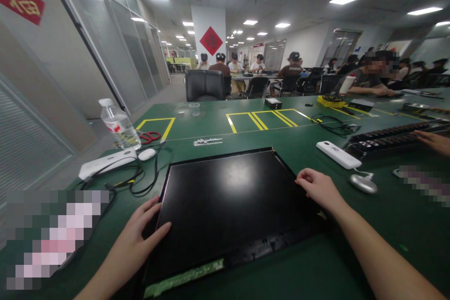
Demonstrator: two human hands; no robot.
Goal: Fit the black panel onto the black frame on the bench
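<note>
Display panel [225, 201]: my left hand [141, 229] spread open over its left edge, right hand [315, 186] curled at its right, grip unclear; apparently edge work, next needing steady support.

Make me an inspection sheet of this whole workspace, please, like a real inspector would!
Surface: green table, marked with yellow tape.
Main thing: flat black panel lying on the table, with a green strip along its near edge.
Clutter: bottle, red-handled scissors, white power-bank-like device.
Hands: left hand at the panel's left edge, thumb over its face; right hand at the right edge, fingers curled, grip unclear.
Cables: black cables loop at left; a short white one joins the white device to a silver oval thing.
Surroundings: black chair across the table; people seated beyond.
</note>
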